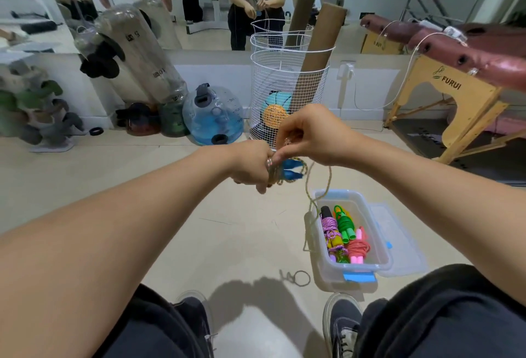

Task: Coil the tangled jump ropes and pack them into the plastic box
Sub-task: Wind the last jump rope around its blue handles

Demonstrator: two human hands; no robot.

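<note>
My left hand (250, 168) is curled tight around a bundle of olive-yellow braided rope (274, 172), with the two blue handles (291, 171) poking out of the fist toward the right. My right hand (310, 137) sits just above and touching it, fingers pinching the same rope right at the top of the bundle. A loose tail of the rope (314, 206) hangs down from there and dangles along the left wall of the clear plastic box (382, 246), which sits on the floor (176, 215) in front of my right foot.

The box already holds a purple coil (330, 228), a green one (345, 225) and a pink-red one (358, 248). Its lid (398, 238) lies flat on the floor just to the right, touching it. A small rubber band (301, 278) is on the floor near the box's front left corner.

Further out, by the far wall: a white wire basket (287, 84) with cardboard tubes (316, 55) standing in it, a blue water jug (213, 114) to its left, and a folding massage table (455, 44) off to the right. The mirror (199, 1) along the wall shows me crouched.
</note>
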